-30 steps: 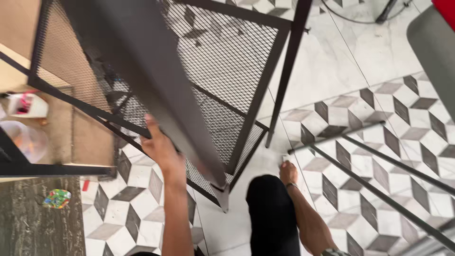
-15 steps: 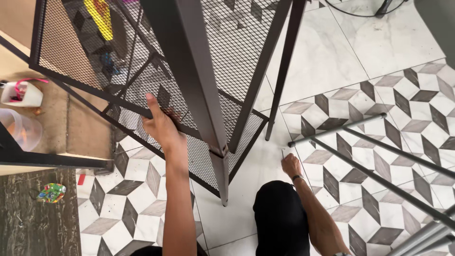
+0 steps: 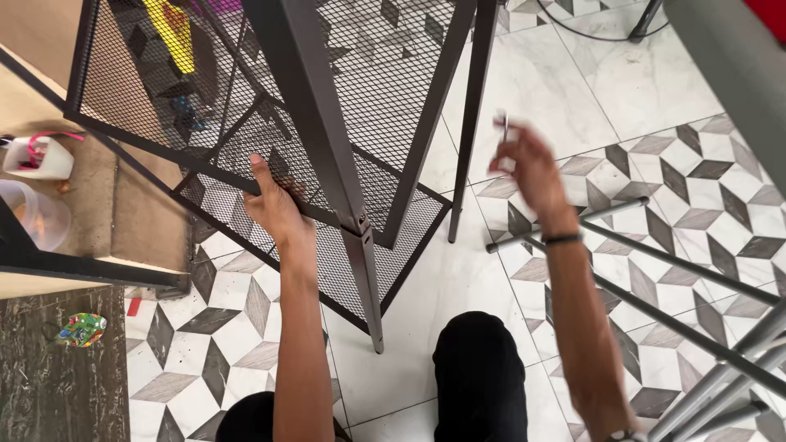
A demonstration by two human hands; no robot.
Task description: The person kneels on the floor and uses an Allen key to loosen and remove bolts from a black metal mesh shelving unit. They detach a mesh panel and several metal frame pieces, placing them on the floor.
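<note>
A dark metal rack (image 3: 385, 123) with mesh shelves stands tilted on the patterned tile floor, one leg (image 3: 364, 278) reaching down in front of me. My left hand (image 3: 274, 205) grips the frame bar at the edge of the lower mesh shelf. My right hand (image 3: 528, 168) is raised beside the rack's thin leg (image 3: 467, 131). Its fingers pinch a small metal piece (image 3: 503, 129), blurred, too small to identify. My knee in black cloth (image 3: 479, 376) is between my arms.
Loose dark metal bars (image 3: 655, 270) lie on the floor at the right. A white container (image 3: 37, 157) and a clear tub (image 3: 29, 214) sit on a tan surface at the left. A small colourful wrapper (image 3: 80, 329) lies on dark flooring at lower left.
My right hand has lifted from the floor by the loose bars up to beside the rack's leg, carrying the small metal piece. My left hand keeps its grip on the shelf frame.
</note>
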